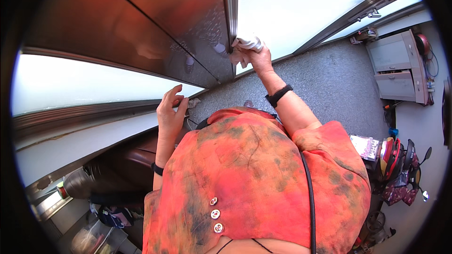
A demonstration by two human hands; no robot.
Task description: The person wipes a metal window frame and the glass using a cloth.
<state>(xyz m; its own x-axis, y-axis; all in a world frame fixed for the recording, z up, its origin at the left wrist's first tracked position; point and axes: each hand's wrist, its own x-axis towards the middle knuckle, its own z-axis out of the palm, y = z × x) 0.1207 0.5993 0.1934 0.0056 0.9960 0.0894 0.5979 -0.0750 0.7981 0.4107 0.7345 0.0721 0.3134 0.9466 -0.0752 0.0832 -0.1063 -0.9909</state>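
A crumpled white cloth is bunched in my right hand. That hand is at the foot of a metal door frame, where a bright glass pane meets a shiny dark panel. The panel mirrors red clothing and a pair of feet. Whether the cloth presses on the pane or on the frame, I cannot tell. My left hand is raised with its fingers apart and slightly curled, holding nothing. It appears near the end of a second bright pane and its metal track.
A brown leather sofa stands to the left below a pale ledge. Bags lie beyond it. On the right are a grey cabinet with an open drawer and a scooter. Speckled flooring lies ahead.
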